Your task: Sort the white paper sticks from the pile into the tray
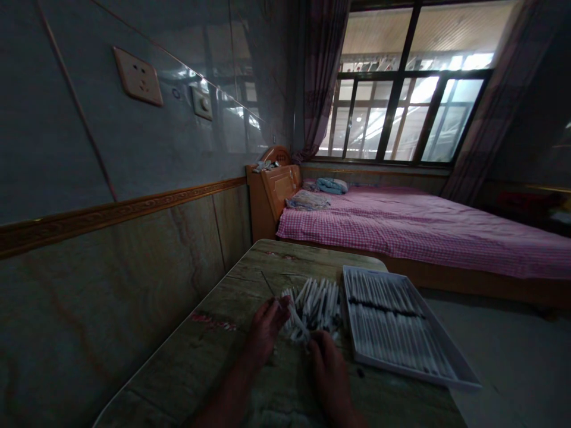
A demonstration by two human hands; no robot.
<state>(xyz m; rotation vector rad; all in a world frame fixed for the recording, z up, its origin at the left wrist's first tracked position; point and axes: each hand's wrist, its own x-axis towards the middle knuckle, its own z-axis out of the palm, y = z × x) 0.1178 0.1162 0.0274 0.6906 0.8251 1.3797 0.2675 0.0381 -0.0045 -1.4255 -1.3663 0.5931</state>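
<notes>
My left hand is closed in a pinch at the left edge of a loose pile of white, pen-like sticks. Between my hands slants one white stick, its upper end at my left fingers and its lower end at my right hand, which is also closed. Blur hides the finer shape of this stick. A thin dark rod projects beyond my left fingers; whether I hold it is unclear. Right of the pile, a shallow white tray holds rows of similar white sticks with a dark band across them.
Everything lies on a wood-patterned table with rounded corners. A small dark piece is near the tray's lower left corner. Beyond the table stands a bed with a pink checked cover; a tiled wall runs along the left.
</notes>
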